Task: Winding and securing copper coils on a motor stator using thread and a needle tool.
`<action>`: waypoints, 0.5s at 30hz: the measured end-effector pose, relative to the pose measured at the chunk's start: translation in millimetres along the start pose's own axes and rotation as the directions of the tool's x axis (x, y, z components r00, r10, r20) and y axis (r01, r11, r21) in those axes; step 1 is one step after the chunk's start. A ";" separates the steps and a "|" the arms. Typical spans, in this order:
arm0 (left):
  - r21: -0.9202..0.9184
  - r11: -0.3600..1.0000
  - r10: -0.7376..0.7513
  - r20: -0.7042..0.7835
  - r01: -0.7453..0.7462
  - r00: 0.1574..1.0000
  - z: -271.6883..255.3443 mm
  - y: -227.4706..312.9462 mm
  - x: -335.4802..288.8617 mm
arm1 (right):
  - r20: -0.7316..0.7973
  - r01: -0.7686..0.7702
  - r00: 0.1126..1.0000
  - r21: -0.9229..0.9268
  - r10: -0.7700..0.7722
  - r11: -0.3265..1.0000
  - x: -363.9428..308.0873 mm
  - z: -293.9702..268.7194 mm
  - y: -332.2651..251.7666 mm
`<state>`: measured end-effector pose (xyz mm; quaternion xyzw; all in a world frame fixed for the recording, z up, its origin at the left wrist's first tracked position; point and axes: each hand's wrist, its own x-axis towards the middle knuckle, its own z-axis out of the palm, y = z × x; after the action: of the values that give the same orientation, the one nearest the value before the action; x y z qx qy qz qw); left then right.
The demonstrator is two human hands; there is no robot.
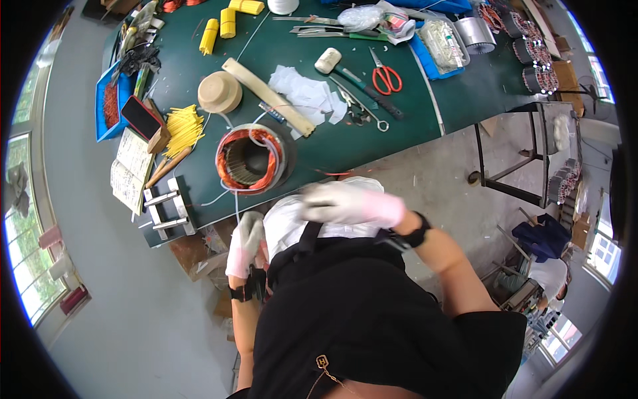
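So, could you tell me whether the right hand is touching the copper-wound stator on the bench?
Apart. The head view shows the right hand, gloved and blurred, near the chest, with bare green tabletop between it and the stator.

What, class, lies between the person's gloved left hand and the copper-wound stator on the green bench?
Nothing visible blocks it. The left hand sits at the bench edge just below the stator; only a thin white cord runs between them.
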<state>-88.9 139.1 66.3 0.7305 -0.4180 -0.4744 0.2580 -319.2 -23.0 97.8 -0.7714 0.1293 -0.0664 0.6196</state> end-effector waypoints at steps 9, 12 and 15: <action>0.311 0.945 0.205 -0.322 -0.101 0.924 46.0 144.5 25.3 | -0.704 -0.830 0.017 0.386 0.710 0.403 -234.8 -45.9 231.6; 0.632 0.754 0.522 -0.408 -0.180 0.749 64.6 186.2 50.3 | -0.774 -0.781 0.090 0.335 0.626 0.527 -244.2 -48.7 277.8; 0.753 0.609 0.638 -0.281 -0.247 0.717 73.1 208.3 84.8 | -0.603 -0.374 0.348 0.613 0.718 0.696 -245.9 -62.3 273.1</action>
<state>-214.6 -39.8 156.5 0.7378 -0.6459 0.0107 0.1959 -603.1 -66.5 -139.8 -0.4254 0.6377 -0.2188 0.6037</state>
